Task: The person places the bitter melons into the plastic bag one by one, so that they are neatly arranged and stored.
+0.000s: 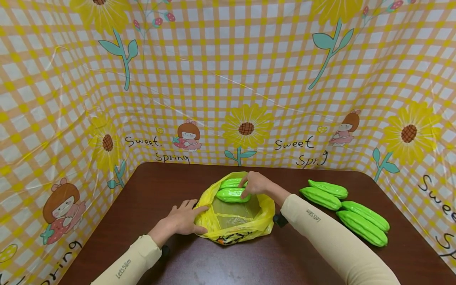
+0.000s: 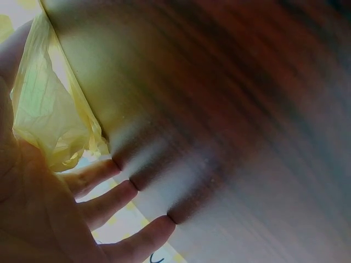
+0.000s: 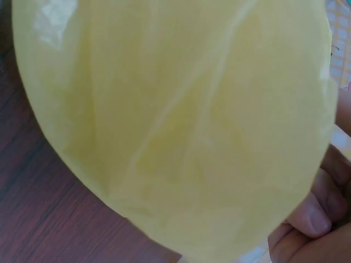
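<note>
A yellow plastic bag lies on the table with its mouth wide open towards me. Inside it, two bright green bitter melons rest side by side at the back. My right hand reaches over the bag's far right rim and grips the nearer melon by its right end. In the right wrist view the yellow film hides most of that hand. My left hand is spread against the bag's left side, and in the left wrist view several fingertips touch the table.
Several more green bitter melons lie in pairs on the table to the right, beyond my right forearm. A checked, flower-printed cloth walls in the back and sides of the dark wooden table.
</note>
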The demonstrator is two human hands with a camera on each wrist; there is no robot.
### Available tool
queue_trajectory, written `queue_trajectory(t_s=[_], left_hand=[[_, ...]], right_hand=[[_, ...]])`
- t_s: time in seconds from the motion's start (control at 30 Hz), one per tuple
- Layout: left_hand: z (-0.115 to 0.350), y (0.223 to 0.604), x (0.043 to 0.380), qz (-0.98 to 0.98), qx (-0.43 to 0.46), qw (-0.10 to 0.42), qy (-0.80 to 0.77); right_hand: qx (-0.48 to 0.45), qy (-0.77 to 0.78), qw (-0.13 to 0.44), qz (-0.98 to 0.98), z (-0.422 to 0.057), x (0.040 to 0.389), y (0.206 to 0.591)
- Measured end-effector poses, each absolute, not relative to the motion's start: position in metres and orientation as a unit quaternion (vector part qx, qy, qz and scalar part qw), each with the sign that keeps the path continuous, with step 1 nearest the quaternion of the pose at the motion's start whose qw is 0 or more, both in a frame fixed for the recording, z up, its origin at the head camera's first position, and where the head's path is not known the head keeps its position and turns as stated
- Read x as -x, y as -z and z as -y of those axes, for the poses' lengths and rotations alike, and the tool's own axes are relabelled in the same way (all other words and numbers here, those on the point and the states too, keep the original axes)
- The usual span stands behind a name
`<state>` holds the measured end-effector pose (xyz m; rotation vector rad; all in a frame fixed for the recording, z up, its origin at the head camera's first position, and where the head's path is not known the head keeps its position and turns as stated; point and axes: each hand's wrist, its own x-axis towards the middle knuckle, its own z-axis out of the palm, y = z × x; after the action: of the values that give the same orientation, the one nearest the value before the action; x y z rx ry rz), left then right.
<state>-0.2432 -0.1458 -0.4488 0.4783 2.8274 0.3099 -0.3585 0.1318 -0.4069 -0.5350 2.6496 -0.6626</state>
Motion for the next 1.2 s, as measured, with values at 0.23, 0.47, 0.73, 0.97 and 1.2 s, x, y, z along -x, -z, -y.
queue_trajectory(t_s=[0.23, 0.47, 0.73, 0.97, 1.2], left_hand=[[0.146, 0.449, 0.242, -0.972, -0.165, 0.127, -0.109], [0.146, 0.45, 0.242, -0.973, -0.166, 0.123, -0.106], [0.146, 0.45, 0.243, -0.972, -0.167, 0.128, -0.106], [0.146, 0.451, 0.243, -0.972, -0.166, 0.129, -0.105], [0.146, 0.451, 0.243, -0.972, -0.167, 0.127, -0.104]], right_hand=[[0.187, 0.232, 0.169, -0.94, -0.132, 0.358, 0.407], [0.188, 0.23, 0.162, -0.941, -0.134, 0.356, 0.406], [0.184, 0.234, 0.156, -0.942, -0.135, 0.355, 0.407], [0.191, 0.248, 0.157, -0.937, -0.136, 0.352, 0.403], [0.188, 0.272, 0.152, -0.932, -0.145, 0.345, 0.393]])
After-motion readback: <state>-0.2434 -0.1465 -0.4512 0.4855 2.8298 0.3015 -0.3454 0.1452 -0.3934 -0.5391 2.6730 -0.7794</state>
